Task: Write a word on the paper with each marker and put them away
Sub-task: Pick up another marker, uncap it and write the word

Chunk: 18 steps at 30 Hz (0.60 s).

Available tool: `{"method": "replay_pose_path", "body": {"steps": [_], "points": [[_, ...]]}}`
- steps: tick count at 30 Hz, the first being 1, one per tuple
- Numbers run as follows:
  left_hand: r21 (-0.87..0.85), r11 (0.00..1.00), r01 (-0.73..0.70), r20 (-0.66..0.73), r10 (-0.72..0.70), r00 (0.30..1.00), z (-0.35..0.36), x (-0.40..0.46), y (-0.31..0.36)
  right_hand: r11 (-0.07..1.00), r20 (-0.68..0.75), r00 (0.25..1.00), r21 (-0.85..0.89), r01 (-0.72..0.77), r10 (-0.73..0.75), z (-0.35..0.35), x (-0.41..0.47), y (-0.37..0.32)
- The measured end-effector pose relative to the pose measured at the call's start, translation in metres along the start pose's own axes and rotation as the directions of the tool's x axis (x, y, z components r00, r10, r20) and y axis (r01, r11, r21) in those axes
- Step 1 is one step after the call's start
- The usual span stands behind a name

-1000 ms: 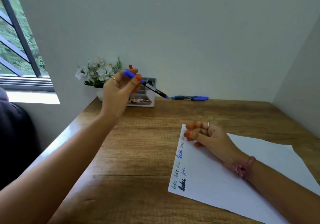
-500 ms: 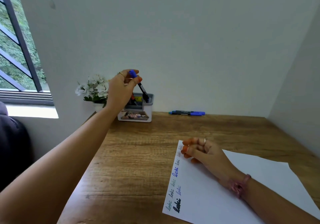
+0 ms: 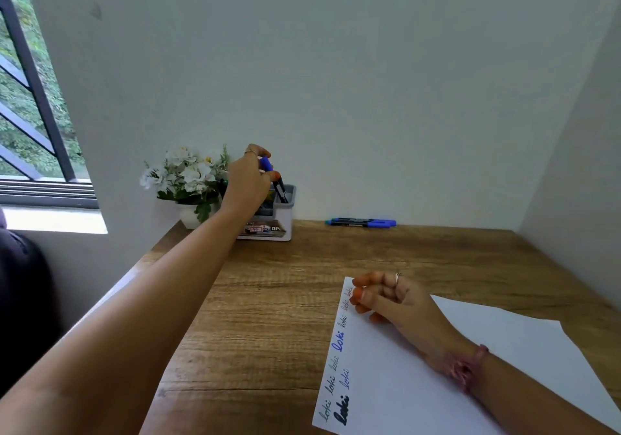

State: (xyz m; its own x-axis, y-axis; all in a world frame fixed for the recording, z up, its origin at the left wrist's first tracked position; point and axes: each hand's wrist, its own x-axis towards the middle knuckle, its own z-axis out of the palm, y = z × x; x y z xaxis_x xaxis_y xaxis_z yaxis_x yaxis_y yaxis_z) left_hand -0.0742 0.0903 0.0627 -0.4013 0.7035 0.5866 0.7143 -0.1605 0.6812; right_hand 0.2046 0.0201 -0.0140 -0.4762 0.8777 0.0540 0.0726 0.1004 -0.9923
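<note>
My left hand [image 3: 247,182] pinches a marker with a blue cap [image 3: 273,176] and holds it nearly upright, its black lower end inside the right compartment of the white-and-grey holder [image 3: 280,219] at the back left of the desk. My right hand [image 3: 389,297] rests on the top left corner of the white paper [image 3: 437,377], fingers loosely curled, holding nothing. Several handwritten words run down the paper's left edge. Two blue markers [image 3: 361,222] lie side by side against the back wall.
A small white pot of white flowers [image 3: 188,179] stands left of the holder, close behind my left hand. The wooden desk [image 3: 268,300] is enclosed by walls at the back and right. A window [image 3: 30,105] is at the far left.
My left hand has carried the blue-capped marker back to the holder, turned it from slanted to nearly upright and lowered its tip into the compartment. My right hand stayed on the paper.
</note>
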Motion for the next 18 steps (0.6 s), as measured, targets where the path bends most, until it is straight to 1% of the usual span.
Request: {"method": "replay_pose_path", "body": {"steps": [6, 9, 13, 15, 18], "points": [[0.204, 0.978, 0.044, 0.005, -0.046, 0.999, 0.019, 0.02, -0.006, 1.0, -0.006, 1.0, -0.003, 0.001, -0.001, 0.0, 0.001, 0.0], [0.261, 0.965, 0.041, 0.016, -0.047, 0.999, 0.026, 0.027, -0.008, 1.0, -0.004, 1.0, 0.006, 0.005, -0.005, 0.0, 0.001, 0.0], [0.293, 0.955, 0.046, 0.024, -0.055, 0.998, 0.034, 0.034, -0.008, 1.0, -0.001, 1.0, 0.019, 0.01, -0.01, -0.001, 0.002, 0.001], [0.288, 0.955, 0.065, 0.041, -0.08, 0.996, 0.037, 0.038, -0.009, 1.0, -0.004, 1.0, 0.023, 0.005, -0.005, -0.002, 0.003, 0.002], [0.269, 0.962, 0.053, 0.05, -0.069, 0.996, 0.042, 0.043, -0.011, 1.0, 0.003, 1.0, 0.03, 0.009, -0.009, -0.002, 0.004, 0.004]]}}
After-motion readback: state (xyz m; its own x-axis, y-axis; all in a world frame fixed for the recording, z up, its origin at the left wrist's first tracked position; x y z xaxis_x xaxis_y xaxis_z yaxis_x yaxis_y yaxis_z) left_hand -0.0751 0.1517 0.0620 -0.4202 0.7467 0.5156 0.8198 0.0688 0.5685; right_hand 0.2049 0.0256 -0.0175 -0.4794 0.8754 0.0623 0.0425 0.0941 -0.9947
